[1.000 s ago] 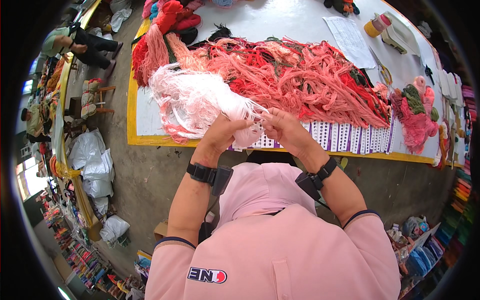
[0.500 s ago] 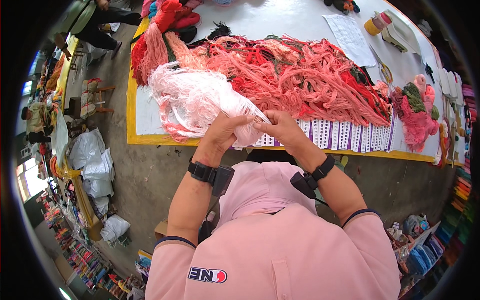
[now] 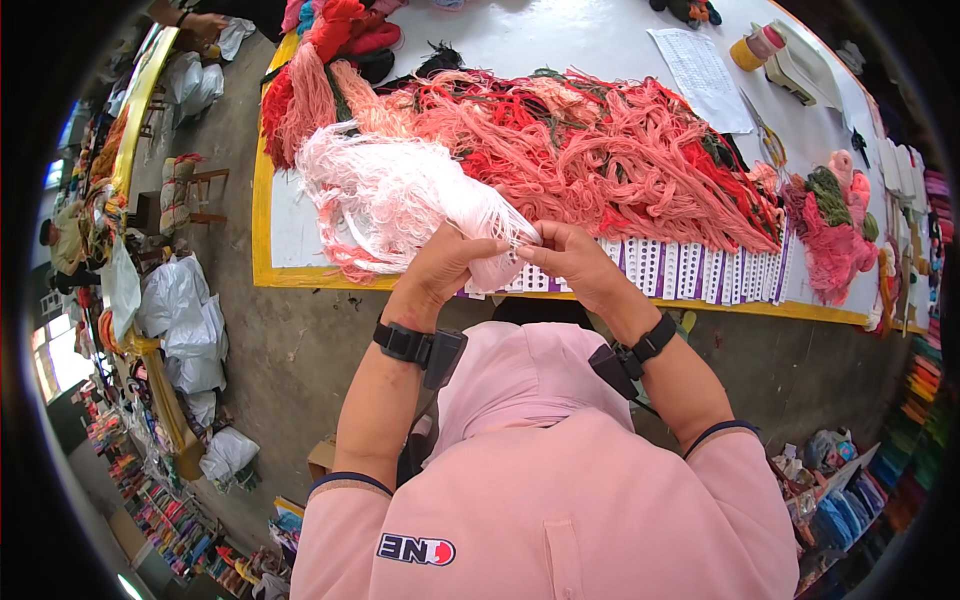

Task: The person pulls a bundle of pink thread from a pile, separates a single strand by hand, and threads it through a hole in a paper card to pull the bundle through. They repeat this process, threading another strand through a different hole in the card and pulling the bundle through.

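Observation:
A bundle of white and pale pink thread is spread at the table's left front, its near end gathered between my hands. My left hand is closed around that end, thumb on top. Opposite it, my right hand pinches at strands of the same thread with thumb and forefinger, the fingertips of both hands close together. Behind lies a big tangled pile of coral, red and dark green thread. White cards with punched holes line the near edge, partly covered by the pile.
The white tabletop has a yellow edge. Toward the right are a paper sheet, scissors, a yellow and pink spool and pink-green skeins. White bags and a stool stand on the floor at left.
My right hand has shifted slightly right at the thread end; my left hand stays in place. At the upper left, another person has moved mostly out of view, leaving an arm and hand visible.

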A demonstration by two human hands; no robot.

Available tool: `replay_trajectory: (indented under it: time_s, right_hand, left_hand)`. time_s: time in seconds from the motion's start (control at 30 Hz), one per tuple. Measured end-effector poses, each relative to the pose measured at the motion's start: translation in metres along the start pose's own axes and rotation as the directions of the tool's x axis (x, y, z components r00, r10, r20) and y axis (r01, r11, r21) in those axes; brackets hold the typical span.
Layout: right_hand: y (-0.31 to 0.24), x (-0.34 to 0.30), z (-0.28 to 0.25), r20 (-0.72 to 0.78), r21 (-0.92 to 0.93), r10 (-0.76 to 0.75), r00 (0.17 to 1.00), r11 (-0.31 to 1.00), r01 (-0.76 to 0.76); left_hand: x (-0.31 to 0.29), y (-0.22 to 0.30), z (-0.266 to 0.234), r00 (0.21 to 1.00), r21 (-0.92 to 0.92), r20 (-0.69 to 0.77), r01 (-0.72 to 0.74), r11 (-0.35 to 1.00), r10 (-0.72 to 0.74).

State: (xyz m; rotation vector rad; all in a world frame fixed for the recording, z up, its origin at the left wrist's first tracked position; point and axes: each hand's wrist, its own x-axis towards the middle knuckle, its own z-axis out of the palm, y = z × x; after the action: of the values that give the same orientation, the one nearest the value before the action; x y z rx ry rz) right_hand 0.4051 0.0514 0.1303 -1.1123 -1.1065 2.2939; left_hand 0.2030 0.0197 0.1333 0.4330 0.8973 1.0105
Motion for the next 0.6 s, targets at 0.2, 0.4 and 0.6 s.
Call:
replay_trajectory:
  time_s: [0.2,0.4,0.6]
  right_hand:
    - [0.0016,-0.001,-0.0034,0.021,0.053,-0.014,1.0,0.999,0.013]
    - [0.0015,0.0,-0.0045,0.051,0.048,-0.057,0.997,0.997,0.055]
    - [0.0073,0.0039,-0.0091,0.045,0.055,-0.062,0.997,0.997,0.059]
  left_hand:
    - [0.0035,-0.0017,-0.0049,0.999,-0.022,-0.043,0.014,1.0,-0.015]
    - [0.003,-0.0012,-0.0051,1.0,-0.045,-0.002,0.011,0.999,-0.011]
    - [0.0008,0.0008,-0.0032,0.999,-0.016,-0.018,0.042,0.999,-0.042]
